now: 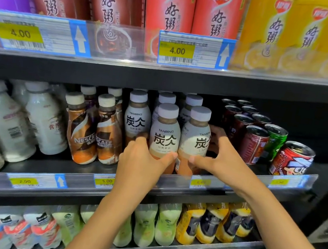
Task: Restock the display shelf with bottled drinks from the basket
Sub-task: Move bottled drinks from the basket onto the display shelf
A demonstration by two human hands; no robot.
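Two front Tanbing coffee bottles stand side by side at the edge of the middle shelf (pixel 79 182). My left hand (pixel 143 163) wraps the lower part of the left front bottle (pixel 165 133), thumb across its front. My right hand (pixel 218 153) cups the right front bottle (pixel 196 137), thumb at its base and fingers behind it. More Tanbing bottles (pixel 137 118) stand in rows behind. The basket is out of view.
Nescafe bottles (pixel 94 133) stand directly left of the Tanbing rows, white milk bottles (pixel 33 114) further left. Cans (pixel 255 143) line up to the right, a red can (pixel 293 159) nearest the edge. Porridge tubs fill the shelf above; more bottles fill the shelves below.
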